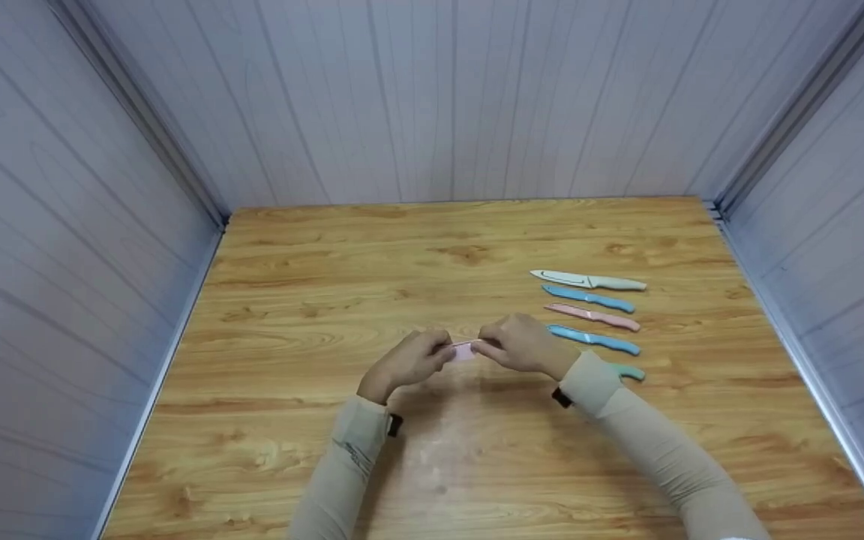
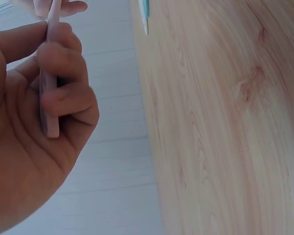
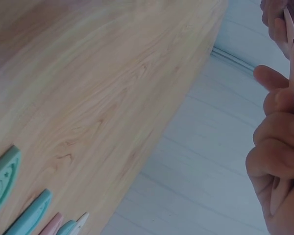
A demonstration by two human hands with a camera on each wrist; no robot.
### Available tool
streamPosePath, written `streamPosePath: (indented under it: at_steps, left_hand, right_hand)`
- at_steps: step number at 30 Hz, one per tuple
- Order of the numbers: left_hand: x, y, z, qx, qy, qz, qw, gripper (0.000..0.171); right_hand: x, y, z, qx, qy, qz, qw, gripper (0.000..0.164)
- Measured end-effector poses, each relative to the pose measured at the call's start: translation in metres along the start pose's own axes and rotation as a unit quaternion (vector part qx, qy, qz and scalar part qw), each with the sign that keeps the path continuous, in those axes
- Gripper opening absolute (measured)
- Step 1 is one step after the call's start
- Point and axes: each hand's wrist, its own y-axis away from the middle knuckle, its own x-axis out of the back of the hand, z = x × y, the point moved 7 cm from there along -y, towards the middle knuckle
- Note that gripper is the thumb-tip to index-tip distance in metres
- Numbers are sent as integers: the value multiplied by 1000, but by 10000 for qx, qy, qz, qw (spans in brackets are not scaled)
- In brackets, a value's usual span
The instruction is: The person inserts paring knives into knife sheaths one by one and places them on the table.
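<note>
Between the two hands, close over the front middle of the table, is a slim pink knife point(image 1: 464, 350), held crosswise. My left hand point(image 1: 411, 360) grips one end; in the left wrist view, fingers curl round that flat pink piece, whose blunt end point(image 2: 51, 128) shows at the palm. My right hand point(image 1: 526, 345) grips the other end, its fingers point(image 3: 277, 129) wrapped round it in the right wrist view. Only a short pink stretch shows between the hands from above; the fingers hide the rest.
Right of the hands several knives lie in a column: a white knife point(image 1: 588, 280), a blue knife point(image 1: 574, 294), another pink knife point(image 1: 593, 316), a second blue knife point(image 1: 594, 340), and a green handle point(image 1: 628, 371) partly under the right sleeve. Panel walls point(image 1: 417, 97) bound the wooden table point(image 1: 289, 277).
</note>
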Motion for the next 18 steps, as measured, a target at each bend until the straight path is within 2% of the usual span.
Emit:
streamPosePath:
  at_steps: [5,10,18]
  left_hand:
    - [1,3,-6,145,98,-111,9998,21]
    - [5,11,-17,230,162,-109,9995,21]
    - [17,25,-32,468,196,78,9987,19]
  right_hand:
    - [2,16,13,-460,3,-59,9989,33]
    - [3,40,29,-863,-317,-80,9957,33]
    - [6,79,56,-1443,-581,-137,9877,31]
